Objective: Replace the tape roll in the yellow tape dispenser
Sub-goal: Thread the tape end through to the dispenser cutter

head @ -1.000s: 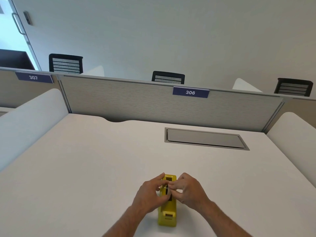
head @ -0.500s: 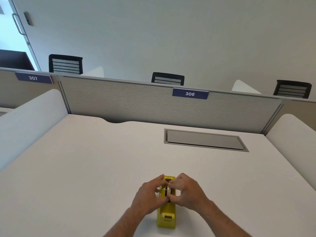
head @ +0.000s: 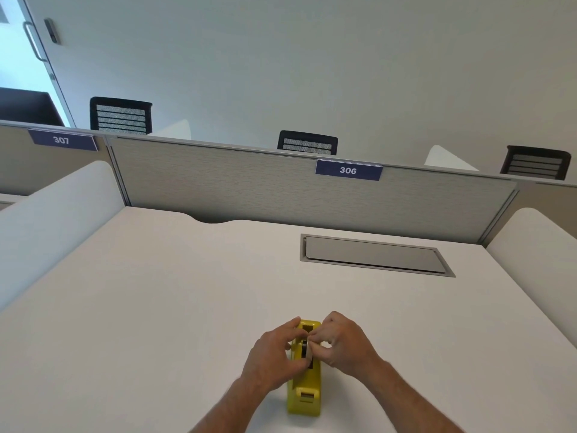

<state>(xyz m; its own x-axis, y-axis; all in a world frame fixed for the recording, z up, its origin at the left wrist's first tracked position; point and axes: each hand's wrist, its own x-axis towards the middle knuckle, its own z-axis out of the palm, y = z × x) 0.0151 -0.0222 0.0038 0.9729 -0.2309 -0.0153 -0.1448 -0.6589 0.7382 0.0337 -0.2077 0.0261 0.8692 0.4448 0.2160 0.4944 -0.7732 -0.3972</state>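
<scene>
The yellow tape dispenser (head: 304,392) stands on the white desk (head: 156,307) near the front edge, its cutter end toward me. A tape roll (head: 306,350) on a dark core sits upright in the dispenser's slot, partly raised. My left hand (head: 271,357) grips the dispenser's left side with thumb and fingers touching the roll. My right hand (head: 342,343) pinches the roll from the right. The hands hide most of the roll.
A grey cable hatch (head: 374,256) is set into the desk at the back right. A grey partition (head: 249,182) with a "306" label closes the far side, and white side screens (head: 46,214) flank the desk. Black chairs stand beyond.
Both hands stay on the roll at the dispenser's slot. The roll sits slightly higher and more exposed between my fingers than a second ago. The dispenser has not moved.
</scene>
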